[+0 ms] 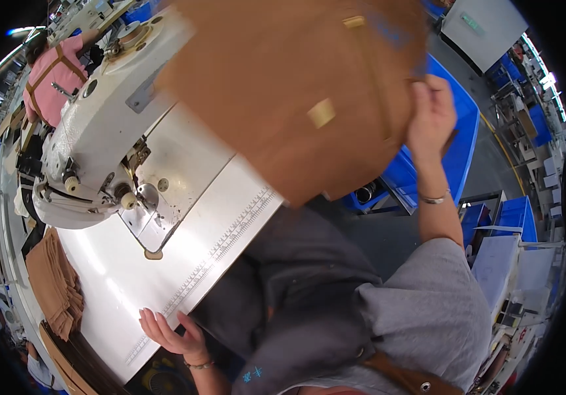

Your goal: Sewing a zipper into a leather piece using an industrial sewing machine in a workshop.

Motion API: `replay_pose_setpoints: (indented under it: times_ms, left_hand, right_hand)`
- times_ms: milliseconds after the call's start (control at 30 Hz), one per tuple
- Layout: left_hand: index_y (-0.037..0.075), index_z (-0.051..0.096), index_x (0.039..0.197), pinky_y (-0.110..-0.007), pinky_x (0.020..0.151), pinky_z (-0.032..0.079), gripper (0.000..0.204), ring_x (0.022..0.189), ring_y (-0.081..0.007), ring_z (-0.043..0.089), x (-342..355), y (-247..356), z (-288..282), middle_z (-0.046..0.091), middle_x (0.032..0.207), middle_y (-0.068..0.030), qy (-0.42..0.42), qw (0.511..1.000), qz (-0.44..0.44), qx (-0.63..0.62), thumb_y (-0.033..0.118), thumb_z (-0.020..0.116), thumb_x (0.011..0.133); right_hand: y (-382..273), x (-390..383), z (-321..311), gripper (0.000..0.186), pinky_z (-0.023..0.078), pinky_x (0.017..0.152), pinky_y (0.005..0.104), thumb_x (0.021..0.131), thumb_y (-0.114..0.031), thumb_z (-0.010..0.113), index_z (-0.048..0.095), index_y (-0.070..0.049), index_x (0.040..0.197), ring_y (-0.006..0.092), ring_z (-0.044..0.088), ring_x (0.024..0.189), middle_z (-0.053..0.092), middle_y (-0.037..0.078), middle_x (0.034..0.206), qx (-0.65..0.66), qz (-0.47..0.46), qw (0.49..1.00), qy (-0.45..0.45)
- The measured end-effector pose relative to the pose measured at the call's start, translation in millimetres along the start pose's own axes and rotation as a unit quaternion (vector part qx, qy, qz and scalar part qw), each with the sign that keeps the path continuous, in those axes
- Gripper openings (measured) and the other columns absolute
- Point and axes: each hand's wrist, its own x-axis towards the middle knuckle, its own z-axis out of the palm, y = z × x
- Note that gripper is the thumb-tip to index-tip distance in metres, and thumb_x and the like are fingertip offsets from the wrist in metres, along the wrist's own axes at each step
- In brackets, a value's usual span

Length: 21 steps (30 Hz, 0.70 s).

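Observation:
A white sewing machine (85,164) stands on a white table (105,276) with a ruler strip along its front edge. My right hand (431,118) grips a large brown panel (276,99) by its right side, raised over the right part of the table and a blue bin; it is motion-blurred and carries small yellowish patches. My left hand (174,332) rests at the table's front edge, fingers apart and holding nothing. A stack of brown pieces (52,283) lies at the table's left side.
A blue bin (456,155) stands beside the table at the right, with further blue crates (516,217) on racks beyond. A person in pink (56,89) works behind the machine. A grey aisle (487,99) with a yellow line runs along the right.

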Motion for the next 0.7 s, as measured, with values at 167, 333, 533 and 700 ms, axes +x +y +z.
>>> replay_pose_setpoints:
  times_ms: [167,333,533,700]
  left_hand:
    - [-0.003,0.051,0.145,-0.056,0.117,0.043,0.048,0.139,-0.0442,0.053,10,1,7,0.056,0.149,-0.0245,-0.001,0.999,0.027,0.039,0.005,0.063,0.100]
    - [-0.003,0.054,0.144,-0.056,0.117,0.041,0.045,0.138,-0.0437,0.054,9,1,6,0.058,0.146,-0.0241,-0.002,0.999,0.013,0.038,0.005,0.063,0.100]
    - [-0.003,0.057,0.141,-0.057,0.117,0.040,0.042,0.139,-0.0446,0.053,10,2,8,0.060,0.144,-0.0236,-0.008,0.999,0.009,0.040,0.004,0.060,0.100]
    - [-0.002,0.061,0.136,-0.059,0.117,0.038,0.038,0.136,-0.0464,0.055,10,3,9,0.063,0.141,-0.0232,-0.023,0.999,-0.011,0.045,0.010,0.055,0.101]
  right_hand:
    - [118,30,-156,0.024,0.052,0.085,0.0241,0.109,-0.023,0.062,0.069,0.000,0.111,0.0093,0.064,0.095,0.072,0.005,0.103,-0.097,0.065,0.964,0.240]
    - [209,2,-218,0.036,0.054,0.092,0.0378,0.103,-0.032,0.069,0.068,0.002,0.117,0.0276,0.069,0.103,0.073,0.016,0.111,-0.404,0.282,0.850,0.186]
    - [166,27,-111,0.020,0.052,0.100,0.0412,0.095,-0.014,0.070,0.073,-0.006,0.114,0.0330,0.067,0.113,0.071,0.013,0.122,-0.416,-0.073,0.904,-0.061]
    - [110,69,16,0.027,0.050,0.090,0.0359,0.087,-0.006,0.065,0.074,-0.011,0.112,0.0228,0.068,0.105,0.073,0.004,0.120,-0.410,-0.308,0.804,-0.300]
